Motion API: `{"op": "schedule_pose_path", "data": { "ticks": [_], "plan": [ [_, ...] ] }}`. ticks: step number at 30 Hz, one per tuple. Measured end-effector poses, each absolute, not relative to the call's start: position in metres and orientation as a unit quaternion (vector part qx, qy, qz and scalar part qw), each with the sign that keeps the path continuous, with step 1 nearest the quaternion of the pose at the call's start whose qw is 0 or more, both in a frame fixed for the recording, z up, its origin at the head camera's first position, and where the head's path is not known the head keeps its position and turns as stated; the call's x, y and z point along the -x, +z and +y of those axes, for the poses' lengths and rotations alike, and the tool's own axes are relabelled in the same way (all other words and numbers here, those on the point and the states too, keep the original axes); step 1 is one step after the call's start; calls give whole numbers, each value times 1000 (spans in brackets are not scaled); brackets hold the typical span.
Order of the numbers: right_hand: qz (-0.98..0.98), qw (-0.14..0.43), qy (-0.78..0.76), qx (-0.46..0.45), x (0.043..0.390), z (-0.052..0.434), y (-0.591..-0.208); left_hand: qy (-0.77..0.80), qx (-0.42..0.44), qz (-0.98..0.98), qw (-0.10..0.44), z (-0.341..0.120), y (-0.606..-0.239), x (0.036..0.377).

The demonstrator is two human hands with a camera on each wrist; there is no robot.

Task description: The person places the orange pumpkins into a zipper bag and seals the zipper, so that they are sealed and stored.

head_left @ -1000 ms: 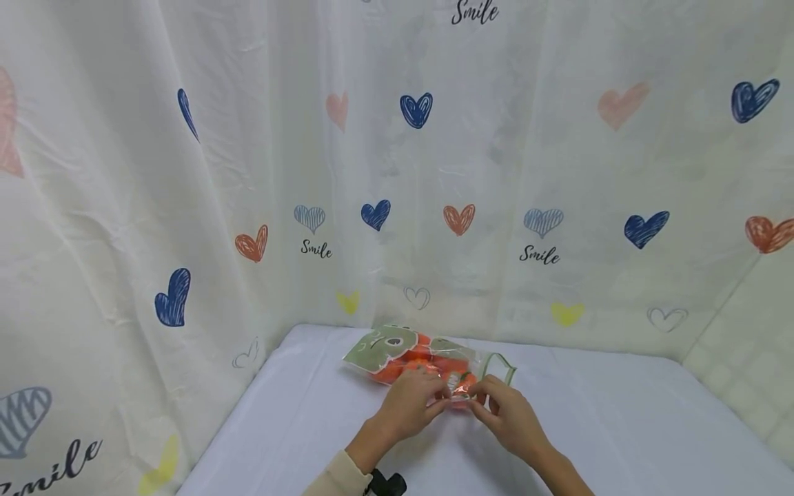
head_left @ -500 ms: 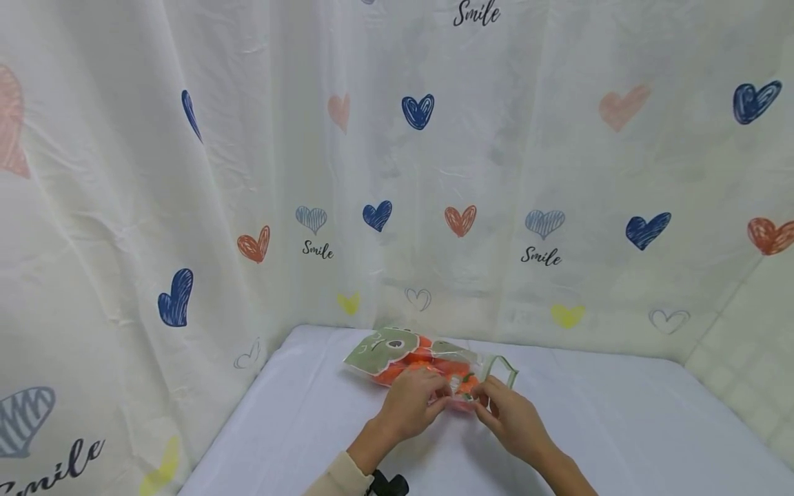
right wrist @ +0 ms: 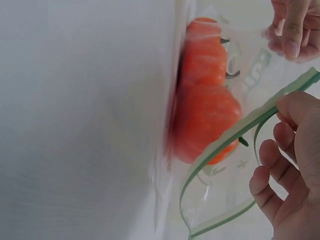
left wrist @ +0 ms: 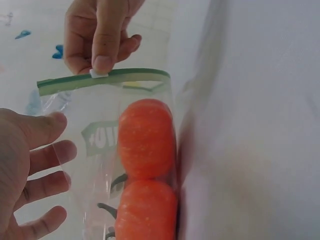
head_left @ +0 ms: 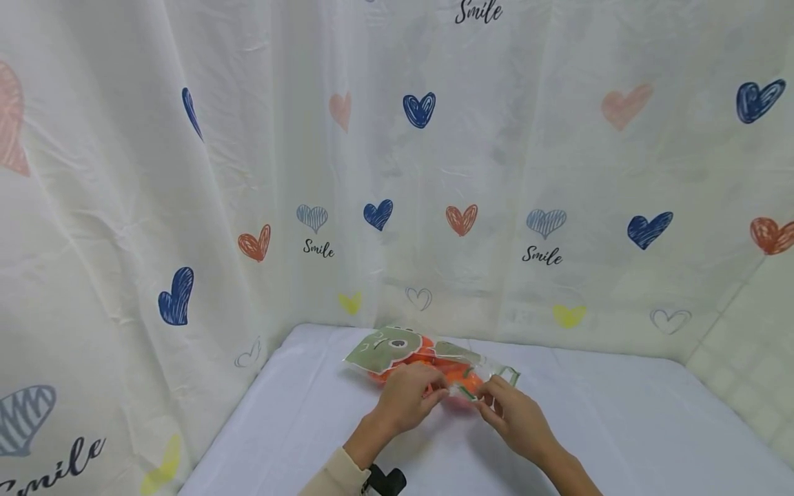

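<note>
A clear zip bag (head_left: 455, 351) with green print lies on the table, holding several orange-red, round things with green stems, like small pumpkins (left wrist: 146, 137). Its green-edged mouth (right wrist: 227, 137) faces right and gapes in the right wrist view. My right hand (head_left: 511, 417) pinches the white slider (left wrist: 99, 73) on the green zip strip (left wrist: 132, 75) between thumb and finger. My left hand (head_left: 406, 406) holds the bag's near side by its clear film, a little left of the mouth; in the left wrist view its thumb (left wrist: 47, 129) and fingers lie at the film's edge.
A white cloth (head_left: 620, 413) covers the table. Behind it hangs a pale curtain (head_left: 484, 158) printed with hearts and words, right at the table's back edge. A black device (head_left: 387, 480) sits at the left wrist, by the beige sleeve (head_left: 338, 472).
The near part of the bag's mouth has shifted between my hands, and its green loop looks narrower in the head view. My right hand has moved slightly right; both hands keep their hold.
</note>
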State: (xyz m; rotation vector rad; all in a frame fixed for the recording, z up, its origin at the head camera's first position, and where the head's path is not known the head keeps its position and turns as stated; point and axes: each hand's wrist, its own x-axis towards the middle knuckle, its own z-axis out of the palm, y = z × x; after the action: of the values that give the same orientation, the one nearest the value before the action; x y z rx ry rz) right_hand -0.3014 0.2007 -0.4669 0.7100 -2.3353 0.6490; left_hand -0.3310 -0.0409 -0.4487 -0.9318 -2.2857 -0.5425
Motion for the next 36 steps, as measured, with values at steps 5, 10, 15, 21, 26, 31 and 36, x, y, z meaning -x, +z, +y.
{"op": "schedule_pose_path", "data": {
  "ticks": [5, 10, 15, 21, 26, 31, 36],
  "plan": [
    [-888, 290, 250, -256, 300, 201, -466, -221, 345, -867, 285, -43, -446, 330],
    [-891, 283, 246, -255, 301, 203, -467, -239, 342, -864, 282, -47, -442, 330],
    [-900, 269, 244, -240, 301, 205, -468, -240, 342, -860, 292, -51, -438, 331],
    [-913, 249, 242, -217, 302, 206, -467, -254, 345, -856, 289, -54, -434, 332],
    [-916, 245, 237, -210, 303, 208, -468, -256, 349, -850, 299, -56, -433, 333],
    [-916, 245, 239, -210, 303, 209, -469, -259, 347, -853, 292, -58, -431, 331],
    [-922, 230, 237, -202, 303, 209, -467, -265, 340, -857, 282, -59, -430, 330]
  ]
}}
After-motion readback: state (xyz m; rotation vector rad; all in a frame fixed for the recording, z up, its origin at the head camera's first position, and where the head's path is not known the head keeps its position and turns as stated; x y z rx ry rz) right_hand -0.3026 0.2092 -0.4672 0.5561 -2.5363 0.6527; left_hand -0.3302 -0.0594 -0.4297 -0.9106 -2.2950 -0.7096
